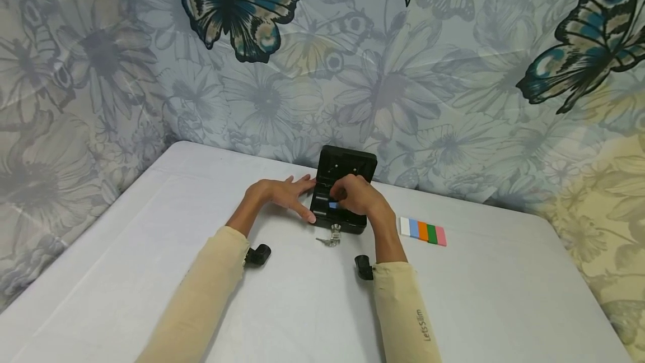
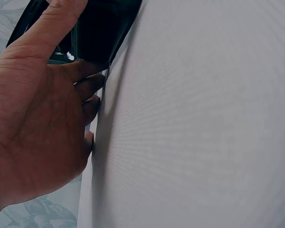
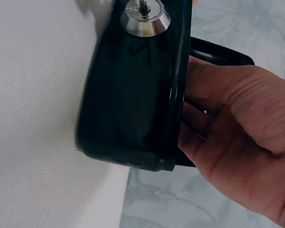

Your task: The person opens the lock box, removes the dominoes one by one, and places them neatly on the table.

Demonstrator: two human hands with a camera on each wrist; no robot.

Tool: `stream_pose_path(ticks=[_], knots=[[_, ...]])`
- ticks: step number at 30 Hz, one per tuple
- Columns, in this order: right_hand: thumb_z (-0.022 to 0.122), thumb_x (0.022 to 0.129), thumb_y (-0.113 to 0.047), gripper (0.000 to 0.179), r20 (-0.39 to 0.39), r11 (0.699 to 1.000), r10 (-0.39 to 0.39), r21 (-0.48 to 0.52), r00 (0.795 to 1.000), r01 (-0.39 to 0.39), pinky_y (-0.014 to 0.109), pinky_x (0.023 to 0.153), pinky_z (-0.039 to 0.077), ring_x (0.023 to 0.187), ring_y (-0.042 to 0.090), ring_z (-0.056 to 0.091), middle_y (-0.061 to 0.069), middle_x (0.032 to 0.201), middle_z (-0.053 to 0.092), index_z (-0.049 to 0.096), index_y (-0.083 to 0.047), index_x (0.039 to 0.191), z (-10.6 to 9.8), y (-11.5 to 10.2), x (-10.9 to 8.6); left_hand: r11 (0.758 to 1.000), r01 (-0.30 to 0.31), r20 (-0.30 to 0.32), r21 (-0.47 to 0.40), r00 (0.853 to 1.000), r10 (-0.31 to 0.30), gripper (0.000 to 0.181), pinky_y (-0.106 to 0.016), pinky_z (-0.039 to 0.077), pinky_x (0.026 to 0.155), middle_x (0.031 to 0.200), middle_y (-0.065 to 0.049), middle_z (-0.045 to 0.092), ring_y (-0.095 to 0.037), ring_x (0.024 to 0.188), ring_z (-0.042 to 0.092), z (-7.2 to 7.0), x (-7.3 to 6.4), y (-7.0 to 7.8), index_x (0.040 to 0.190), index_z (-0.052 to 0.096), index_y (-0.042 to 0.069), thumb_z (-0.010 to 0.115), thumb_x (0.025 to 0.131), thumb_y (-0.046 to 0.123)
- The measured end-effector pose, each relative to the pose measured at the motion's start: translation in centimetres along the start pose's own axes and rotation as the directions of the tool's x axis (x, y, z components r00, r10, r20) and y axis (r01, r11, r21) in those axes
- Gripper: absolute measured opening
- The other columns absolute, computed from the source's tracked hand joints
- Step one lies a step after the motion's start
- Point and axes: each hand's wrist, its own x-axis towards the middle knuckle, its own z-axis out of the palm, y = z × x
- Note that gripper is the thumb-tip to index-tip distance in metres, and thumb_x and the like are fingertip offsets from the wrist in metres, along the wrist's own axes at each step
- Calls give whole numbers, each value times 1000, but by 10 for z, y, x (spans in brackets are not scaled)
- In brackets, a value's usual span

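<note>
A small black cash box (image 1: 347, 224) stands on the white table with its lid (image 1: 349, 161) raised against the wall side. A silver lock (image 3: 144, 18) sits in its front face, and a bunch of keys (image 1: 330, 241) hangs there. My left hand (image 1: 282, 194) rests along the box's left side, fingers spread and thumb at the front corner. Inside the box reaches my right hand (image 1: 359, 196), fingers bent downward. A small blue piece (image 1: 333, 205) shows beside those fingers; the fingertips are hidden, so I cannot tell whether they pinch it.
Right of the box lies a row of coloured strips (image 1: 423, 231) in white, blue, orange, green and pink. A butterfly-patterned wall covering (image 1: 282, 105) rises close behind the box. Black wrist cameras (image 1: 259, 255) jut out from both sleeves.
</note>
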Motion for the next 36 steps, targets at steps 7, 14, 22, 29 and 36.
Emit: stream_pose_path(ticks=[7, 14, 22, 29, 36], knots=[[71, 94, 3, 27, -11, 1000, -7, -15, 1000, 7, 44, 100, 59, 109, 28, 73, 14, 118, 78, 77, -2, 120, 0, 0, 1, 1000, 11, -5, -1, 1000, -11, 120, -69, 1, 130, 179, -2, -10, -47, 162, -15, 0, -1, 0, 170, 3, 29, 77, 83, 64], [70, 94, 5, 26, -17, 999, -31, -22, 999, 30, 42, 96, 60, 102, 26, 74, 13, 111, 78, 77, -1, 118, 1, 0, 0, 1000, 4, -8, 1, 1000, -4, 119, -69, 1, 130, 179, -3, -10, -47, 162, -14, 0, -1, 0, 170, 3, 27, 78, 84, 63], [70, 93, 7, 26, -21, 999, -36, -23, 999, 36, 42, 96, 60, 100, 25, 74, 13, 106, 79, 76, 1, 117, 2, 0, 2, 1000, 2, -3, 7, 1000, -2, 119, -68, 0, 131, 179, -3, -11, -46, 162, -15, -1, -1, 0, 170, 2, 28, 77, 84, 62], [73, 93, 2, 24, -50, 999, 15, -45, 999, -17, 43, 99, 59, 97, 21, 75, 6, 100, 80, 77, -4, 116, 3, -3, 0, 1000, 9, -2, -4, 1000, -9, 119, -69, 0, 130, 179, -2, -11, -46, 162, -15, -2, -2, 0, 170, 2, 31, 77, 83, 64], [70, 94, 5, 23, -30, 1000, -7, -10, 1000, 7, 43, 97, 60, 95, 22, 73, 10, 103, 79, 76, -1, 115, 2, -2, 0, 1000, 9, 0, -6, 1000, -9, 119, -70, 0, 129, 178, -2, -11, -46, 162, -16, -2, -3, 1, 170, 2, 31, 77, 83, 64]])
